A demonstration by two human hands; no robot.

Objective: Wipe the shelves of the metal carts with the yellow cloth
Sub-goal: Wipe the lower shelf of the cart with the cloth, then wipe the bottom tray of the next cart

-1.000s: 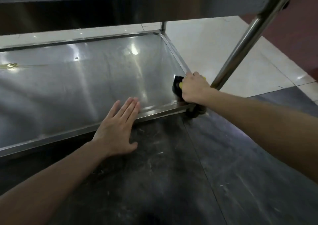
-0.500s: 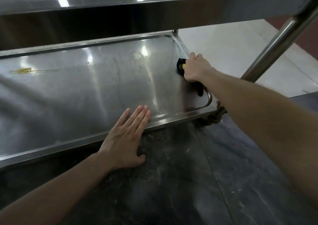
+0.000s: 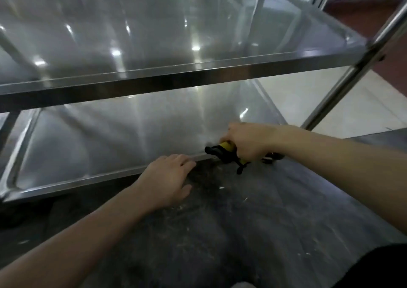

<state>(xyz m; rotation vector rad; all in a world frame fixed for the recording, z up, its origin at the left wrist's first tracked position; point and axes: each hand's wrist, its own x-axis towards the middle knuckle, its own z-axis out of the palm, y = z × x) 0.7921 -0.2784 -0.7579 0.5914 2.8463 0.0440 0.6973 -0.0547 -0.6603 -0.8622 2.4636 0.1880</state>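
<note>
Dark scuffed floor (image 3: 220,232) lay nearest. Left hand (image 3: 167,177) rested flat, fingers relaxed, tips touching the front rim of the lower shelf (image 3: 110,138). Right hand (image 3: 246,142) clenched the yellow cloth (image 3: 226,147) at that rim, near the right corner. Upper shelf (image 3: 154,34) stood above, beyond.

One head-worn wide-angle view, held low and close, faced forward and down onto the cart's lower shelf (image 3: 110,138) and floor (image 3: 220,232).
</note>
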